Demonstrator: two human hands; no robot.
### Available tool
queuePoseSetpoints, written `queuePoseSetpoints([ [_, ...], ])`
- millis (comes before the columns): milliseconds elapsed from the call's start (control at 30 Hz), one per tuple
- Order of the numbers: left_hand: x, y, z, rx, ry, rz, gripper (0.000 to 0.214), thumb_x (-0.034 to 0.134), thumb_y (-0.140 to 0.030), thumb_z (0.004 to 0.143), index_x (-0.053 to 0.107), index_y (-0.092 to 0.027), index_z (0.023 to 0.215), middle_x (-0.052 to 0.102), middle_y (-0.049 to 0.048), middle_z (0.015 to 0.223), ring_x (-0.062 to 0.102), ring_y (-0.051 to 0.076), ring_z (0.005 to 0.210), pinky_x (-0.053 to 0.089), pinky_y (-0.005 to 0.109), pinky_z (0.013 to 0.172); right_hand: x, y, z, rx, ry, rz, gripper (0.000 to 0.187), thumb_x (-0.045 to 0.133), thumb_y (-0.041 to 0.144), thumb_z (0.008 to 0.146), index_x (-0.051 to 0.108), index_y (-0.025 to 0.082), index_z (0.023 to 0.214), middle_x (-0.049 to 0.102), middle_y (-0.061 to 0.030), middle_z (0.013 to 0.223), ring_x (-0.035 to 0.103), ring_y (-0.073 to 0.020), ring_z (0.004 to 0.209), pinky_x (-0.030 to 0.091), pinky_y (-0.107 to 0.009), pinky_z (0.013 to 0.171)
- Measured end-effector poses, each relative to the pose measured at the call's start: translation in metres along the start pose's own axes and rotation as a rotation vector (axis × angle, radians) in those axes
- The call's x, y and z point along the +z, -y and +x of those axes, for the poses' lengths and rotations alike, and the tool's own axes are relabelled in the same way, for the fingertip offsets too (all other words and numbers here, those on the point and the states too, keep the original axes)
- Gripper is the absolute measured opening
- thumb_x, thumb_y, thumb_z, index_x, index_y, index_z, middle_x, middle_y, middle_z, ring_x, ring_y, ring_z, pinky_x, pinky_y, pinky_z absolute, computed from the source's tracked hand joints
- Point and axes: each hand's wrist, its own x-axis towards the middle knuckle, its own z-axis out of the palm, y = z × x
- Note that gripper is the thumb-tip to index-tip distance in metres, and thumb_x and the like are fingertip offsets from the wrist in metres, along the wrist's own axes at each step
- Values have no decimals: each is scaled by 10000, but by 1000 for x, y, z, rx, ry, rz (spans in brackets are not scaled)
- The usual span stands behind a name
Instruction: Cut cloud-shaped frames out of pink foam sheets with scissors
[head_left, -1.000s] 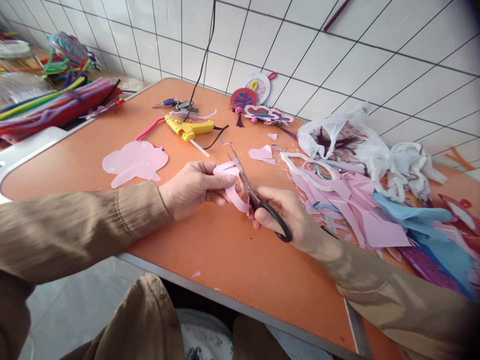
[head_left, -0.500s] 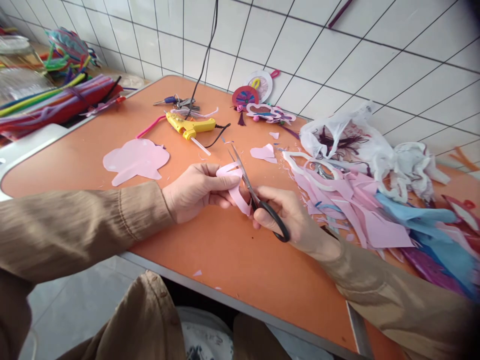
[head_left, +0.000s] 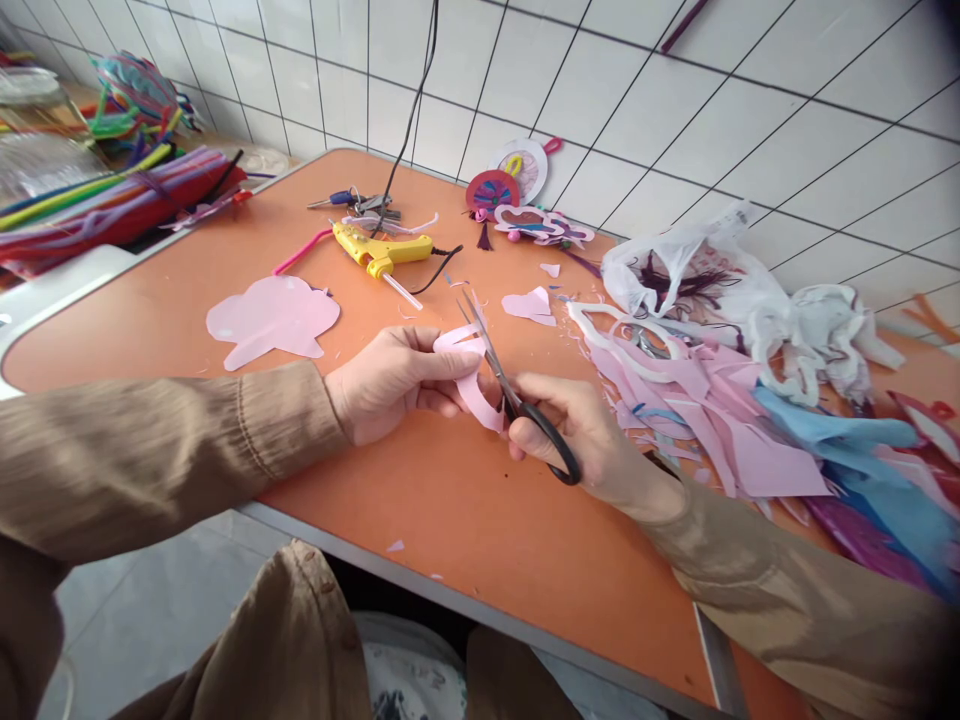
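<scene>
Between thumb and fingers, my left hand pinches a curved strip of pink felt-like sheet above the table. My right hand grips black-handled scissors, fingers in the loops. The slightly parted blades point up and away, against the pink piece beside my left thumb. Part of the strip is hidden behind my left fingers and the scissors. To the left of my hands lies a larger pink cloud-like cutout. Just beyond them is a small pink scrap.
A yellow glue gun with a cord lies behind the hands, near some keys. Pink offcuts, blue sheet and a white plastic bag crowd the right side. Colourful pipe cleaners lie at far left.
Both hands, the pink strip and the scissors hold nearly the same position. The whole view has shifted very slightly.
</scene>
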Motion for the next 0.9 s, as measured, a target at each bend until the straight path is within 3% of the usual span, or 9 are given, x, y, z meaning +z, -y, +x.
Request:
queuePoseSetpoints([
  [400, -1, 0, 0, 7, 17, 27, 215, 833, -284, 818, 760, -126, 691, 755, 57, 707, 648, 102, 615, 479, 184, 556, -1, -2, -1, 45, -3, -3, 542, 707, 725, 854, 601, 194, 828, 517, 12, 718, 472, -112, 592, 412, -268, 512],
  [900, -2, 0, 1, -2, -77, 9, 178, 881, -271, 740, 764, -137, 723, 745, 42, 741, 670, 134, 685, 507, 241, 634, -5, -1, -1, 58, 18, -26, 575, 698, 764, 834, 638, 192, 852, 519, 15, 701, 465, -113, 583, 415, -271, 509],
])
